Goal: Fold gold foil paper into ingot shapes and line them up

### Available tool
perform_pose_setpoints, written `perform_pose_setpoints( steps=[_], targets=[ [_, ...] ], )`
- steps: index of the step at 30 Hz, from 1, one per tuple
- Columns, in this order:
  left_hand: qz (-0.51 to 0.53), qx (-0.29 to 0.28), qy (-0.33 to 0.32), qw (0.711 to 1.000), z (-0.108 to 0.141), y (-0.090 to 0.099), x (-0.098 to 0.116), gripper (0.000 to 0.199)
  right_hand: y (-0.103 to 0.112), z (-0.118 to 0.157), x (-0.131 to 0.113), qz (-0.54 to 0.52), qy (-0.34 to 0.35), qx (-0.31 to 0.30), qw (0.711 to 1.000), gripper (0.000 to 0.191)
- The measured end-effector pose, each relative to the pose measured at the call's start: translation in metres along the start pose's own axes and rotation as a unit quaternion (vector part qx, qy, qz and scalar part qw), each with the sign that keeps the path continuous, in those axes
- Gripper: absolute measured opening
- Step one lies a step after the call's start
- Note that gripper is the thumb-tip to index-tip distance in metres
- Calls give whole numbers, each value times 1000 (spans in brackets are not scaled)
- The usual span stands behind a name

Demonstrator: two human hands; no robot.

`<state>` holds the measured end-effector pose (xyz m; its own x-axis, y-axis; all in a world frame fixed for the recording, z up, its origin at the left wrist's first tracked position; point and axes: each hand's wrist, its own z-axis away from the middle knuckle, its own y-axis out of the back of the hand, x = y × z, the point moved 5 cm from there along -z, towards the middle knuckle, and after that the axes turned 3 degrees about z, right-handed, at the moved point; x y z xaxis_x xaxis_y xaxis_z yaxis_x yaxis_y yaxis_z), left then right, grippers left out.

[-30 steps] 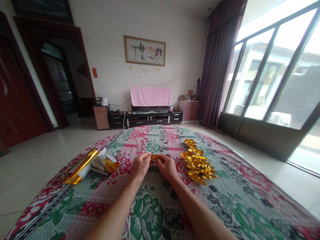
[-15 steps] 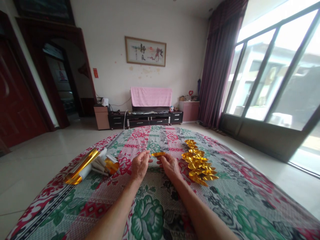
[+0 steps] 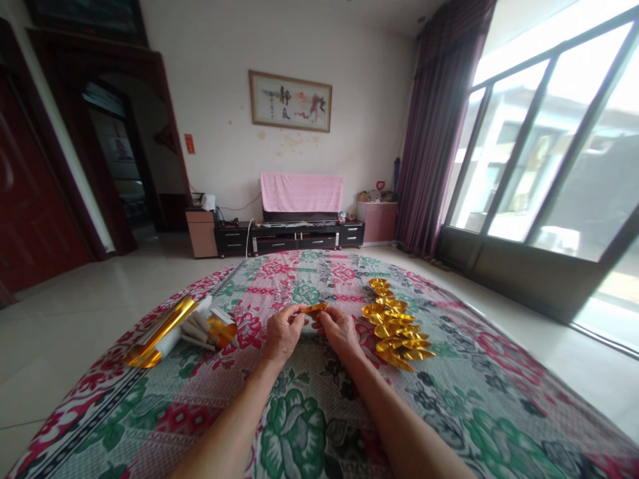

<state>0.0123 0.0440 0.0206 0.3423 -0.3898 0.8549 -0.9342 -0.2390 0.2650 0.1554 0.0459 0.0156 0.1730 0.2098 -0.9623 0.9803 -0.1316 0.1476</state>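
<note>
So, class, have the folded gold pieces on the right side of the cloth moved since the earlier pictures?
No. The folded gold pieces show no shift in any direction against the cloth's printed red flower beside them.

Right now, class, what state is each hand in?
Left hand: closed, pinching the left end of the gold paper.
Right hand: closed, holding its right end.

Gold piece (image 3: pixel 315 309) bridges left hand (image 3: pixel 281 332) and right hand (image 3: pixel 342 331), closing gap. From there: toward 12 o'clock, open run over table (image 3: pixel 306 283) to far edge. At 3, row of folded gold pieces (image 3: pixel 397 319) bars way. At 9, gold roll (image 3: pixel 167 326) and paper bundle (image 3: pixel 197 325) obstruct, passable gap before left hand. At 6, lane between forearms (image 3: pixel 229 406).
</note>
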Motion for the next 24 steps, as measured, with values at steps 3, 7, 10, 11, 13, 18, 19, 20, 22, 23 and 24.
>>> perform_pose_setpoints(
  steps=[3, 7, 10, 11, 13, 18, 19, 20, 22, 23, 24],
  targets=[
    [-9, -5, -4, 1000, 0, -1, -1, 21, 0, -1, 1, 4, 6, -4, 1000, 24],
    [-14, -4, -2, 1000, 0, 0, -4, 19, -3, -3, 7, 8, 29, -7, 1000, 27],
    [-16, 5, 20, 1000, 0, 1, -7, 20, -1, -3, 10, 37, 55, 36, 997, 28],
    [-19, 8, 29, 999, 0, 1, -8, 20, 0, -2, 10, 58, 71, 50, 995, 27],
    [-23, 8, 37, 999, 1, 2, -9, 20, 1, 1, 6, 113, 114, 80, 984, 26],
    [-48, 2, 52, 997, 1, 4, -14, 24, -2, 13, -10, 184, 210, 103, 955, 27],
    [-59, -5, 52, 997, 1, 3, -16, 25, -2, 15, -13, 182, 220, 102, 953, 27],
    [-70, -14, 52, 996, 0, 2, -17, 25, -1, 16, -16, 179, 229, 103, 951, 26],
    [-95, -25, 43, 994, -3, 0, -18, 25, 4, 16, -21, 172, 236, 119, 949, 25],
    [-107, -31, 39, 993, -5, -2, -18, 25, 9, 15, -22, 169, 234, 139, 947, 25],
    [-118, -37, 36, 992, -8, -5, -17, 25, 15, 13, -22, 168, 228, 160, 946, 25]
  ],
)
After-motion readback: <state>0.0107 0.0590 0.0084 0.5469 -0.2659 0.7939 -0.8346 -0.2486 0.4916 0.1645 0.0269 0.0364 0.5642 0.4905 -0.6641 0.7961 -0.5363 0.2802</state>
